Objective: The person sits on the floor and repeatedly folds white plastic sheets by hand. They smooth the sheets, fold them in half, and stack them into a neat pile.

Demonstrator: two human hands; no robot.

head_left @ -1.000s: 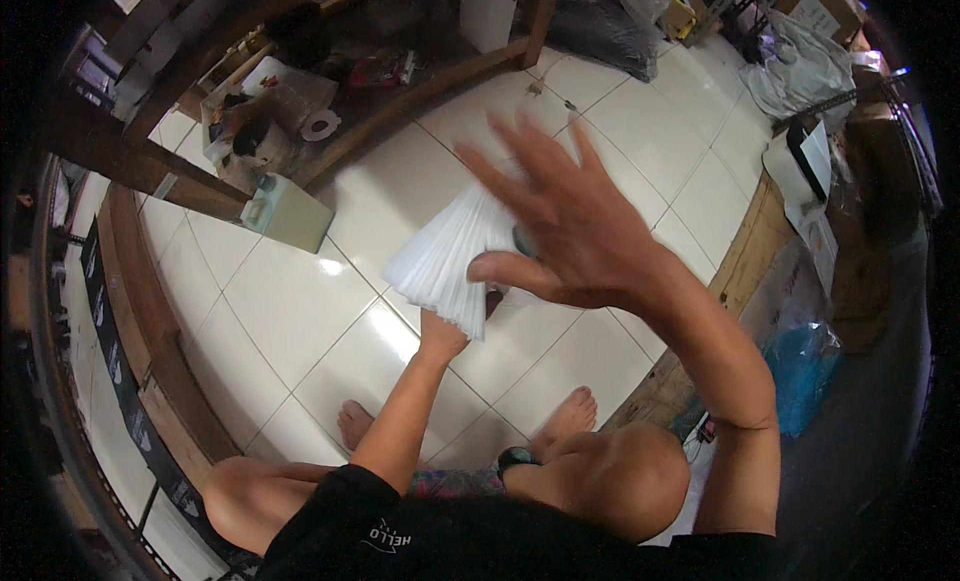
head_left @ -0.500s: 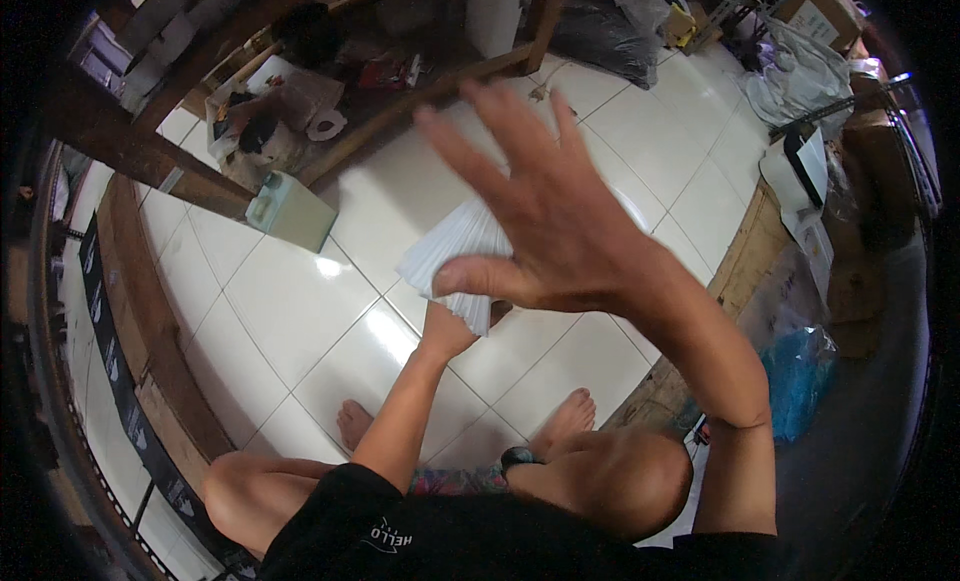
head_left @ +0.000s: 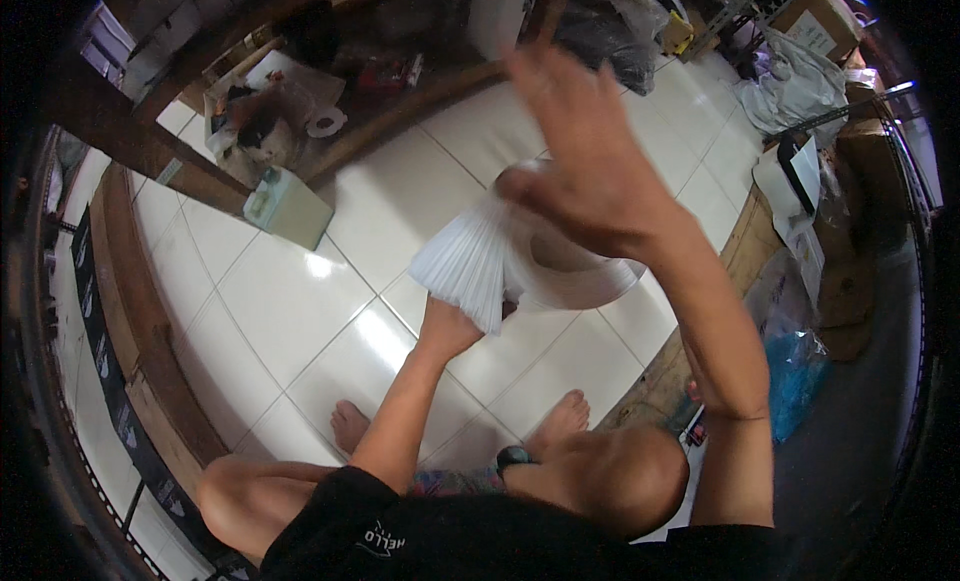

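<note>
A fanned, pleated stack of white strip material [head_left: 460,266], looking like folded paper or labels, sits in my left hand [head_left: 452,327]. Its folds hide most of my left fingers, which grip it from below. To the stack's right a loose white band [head_left: 606,287] curves in a loop, smeared by motion. Above that loop is my right hand [head_left: 588,146], raised with its fingers stretched and thumb apart, blurred at the tips. Nothing shows in its grasp, and whether the thumb touches the band I cannot tell.
A pale jug [head_left: 298,216] stands on the tiled floor beside a wooden bench frame [head_left: 200,176]. Under the bench lies a white roll [head_left: 325,124]. Wooden boards run along the left and right. Grey plastic bags [head_left: 795,86], a cardboard box [head_left: 815,26] and a blue bag [head_left: 795,376] sit at right.
My right hand has lifted away from the stack, up and rightward. A loose band now swings in a loop beneath it. My left hand stays put with the pleated stack.
</note>
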